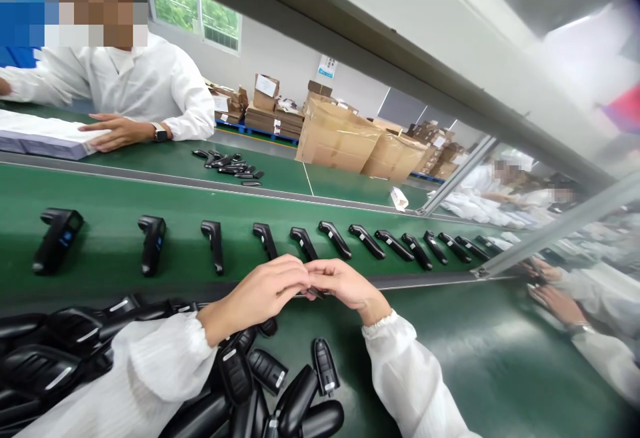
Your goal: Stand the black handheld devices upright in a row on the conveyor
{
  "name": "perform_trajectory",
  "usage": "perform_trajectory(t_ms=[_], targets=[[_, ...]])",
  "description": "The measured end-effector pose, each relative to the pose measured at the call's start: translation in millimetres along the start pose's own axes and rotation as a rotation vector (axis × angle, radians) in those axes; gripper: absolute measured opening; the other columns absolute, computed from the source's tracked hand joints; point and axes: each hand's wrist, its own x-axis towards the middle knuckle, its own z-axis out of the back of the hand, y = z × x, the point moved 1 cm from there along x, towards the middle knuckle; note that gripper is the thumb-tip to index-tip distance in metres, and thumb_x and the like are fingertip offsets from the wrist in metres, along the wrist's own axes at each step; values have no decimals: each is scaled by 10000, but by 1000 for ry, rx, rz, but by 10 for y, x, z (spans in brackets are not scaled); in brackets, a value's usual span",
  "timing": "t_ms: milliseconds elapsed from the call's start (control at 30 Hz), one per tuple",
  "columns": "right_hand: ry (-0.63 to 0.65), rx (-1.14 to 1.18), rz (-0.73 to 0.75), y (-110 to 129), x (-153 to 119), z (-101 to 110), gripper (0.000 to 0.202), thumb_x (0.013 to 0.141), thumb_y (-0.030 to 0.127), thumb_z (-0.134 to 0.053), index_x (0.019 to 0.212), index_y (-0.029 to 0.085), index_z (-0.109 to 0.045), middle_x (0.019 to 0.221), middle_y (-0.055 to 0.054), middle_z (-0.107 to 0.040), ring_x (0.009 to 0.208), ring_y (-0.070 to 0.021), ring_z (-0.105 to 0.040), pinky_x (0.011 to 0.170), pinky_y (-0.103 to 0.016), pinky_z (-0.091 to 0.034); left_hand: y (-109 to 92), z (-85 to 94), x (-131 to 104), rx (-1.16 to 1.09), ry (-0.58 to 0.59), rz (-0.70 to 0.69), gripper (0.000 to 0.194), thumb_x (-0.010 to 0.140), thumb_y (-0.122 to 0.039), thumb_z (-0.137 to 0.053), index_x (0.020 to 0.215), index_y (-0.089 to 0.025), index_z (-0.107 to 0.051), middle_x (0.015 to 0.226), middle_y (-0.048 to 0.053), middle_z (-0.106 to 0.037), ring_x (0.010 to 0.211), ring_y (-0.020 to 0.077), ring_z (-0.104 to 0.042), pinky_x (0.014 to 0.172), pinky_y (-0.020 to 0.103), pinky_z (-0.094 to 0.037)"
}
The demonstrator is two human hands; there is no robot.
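Note:
My left hand [270, 288] and my right hand [345, 285] meet fingertip to fingertip near the belt's front edge. Both sets of fingers are pinched together around a small dark piece [316, 293], mostly hidden by them. Beyond my hands, black handheld devices [335, 239] lie in a row on the green conveyor belt [110, 241]. A heap of black plastic parts [235, 375] fills the near table beneath and left of my hands. One ribbed black part [326, 366] lies at the heap's right side.
Across the belt, a person in a white coat [135, 85] rests a hand near white stacked sheets [45, 133]. Small black parts [230, 165] lie nearby. A metal post [540, 238] rises at right, beside another person's hands [555, 298]. Cardboard boxes [340, 135] stand behind.

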Motion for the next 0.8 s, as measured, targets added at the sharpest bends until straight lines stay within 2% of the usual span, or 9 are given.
perform_trajectory(t_ms=[67,133,267,333,467,533,667,733,800], targets=[[-14,12,-39,-43,-16,41,382,733,416,-784,1015,163,-732,804,-8,-649,669,-97,-513,651,-241,-413,-40,43,-28,175,101,-78,311,993,-212,-357,974,-220,-667,1010,57,-676,1009,188,-565,908,306,-421],[-139,-53,-62,-132,-15,175,363,721,403,-780,994,169,-732,788,-6,-645,661,-105,-514,624,-241,-409,-57,98,-99,325,169,-19,267,965,-187,-404,1047,-235,-654,1073,53,-660,1026,200,-559,909,324,-410],[-579,-524,30,-301,57,502,261,814,386,-650,1007,228,-726,916,-26,-692,773,-165,-600,724,-302,-484,-47,163,-323,482,419,154,259,789,-218,-661,1043,-269,-667,1053,29,-655,995,241,-588,858,343,-426],[-622,-755,50,-369,139,591,243,864,338,-585,1051,249,-712,1034,-36,-706,881,-191,-640,841,-333,-493,-16,155,-415,510,476,174,248,774,-203,-672,1012,-273,-679,1016,27,-664,980,246,-600,842,339,-431],[-627,-1062,-51,-499,345,639,408,922,234,-507,1323,172,-550,1158,-126,-683,1057,-248,-646,929,-352,-480,83,93,-463,504,391,153,168,907,-233,-528,967,-246,-685,947,47,-685,926,230,-624,816,320,-429],[-665,-1180,-94,-544,440,646,430,931,195,-481,1345,81,-514,1179,-199,-654,1115,-285,-619,949,-367,-466,122,77,-426,470,324,190,265,960,-280,-422,896,-222,-672,899,62,-689,884,231,-637,788,319,-429],[-674,-1234,-101,-566,542,695,415,951,158,-418,1328,12,-509,1187,-255,-614,1154,-305,-585,968,-375,-445,151,135,-299,252,120,521,342,964,-431,-325,875,-224,-582,767,40,-659,701,211,-645,646,293,-434],[-647,-1250,-100,-555,531,730,432,941,121,-411,1352,13,-491,1139,-242,-634,1118,-296,-602,946,-362,-454,153,175,-253,25,29,694,366,935,-514,-317,903,-227,-542,781,31,-660,627,191,-638,573,274,-446],[-617,-1261,-101,-550,493,764,448,921,82,-418,1359,30,-495,1077,-218,-659,1057,-283,-627,918,-347,-466,162,198,-237,-150,-36,782,386,886,-571,-356,899,-222,-520,860,46,-677,626,180,-635,533,264,-469]])
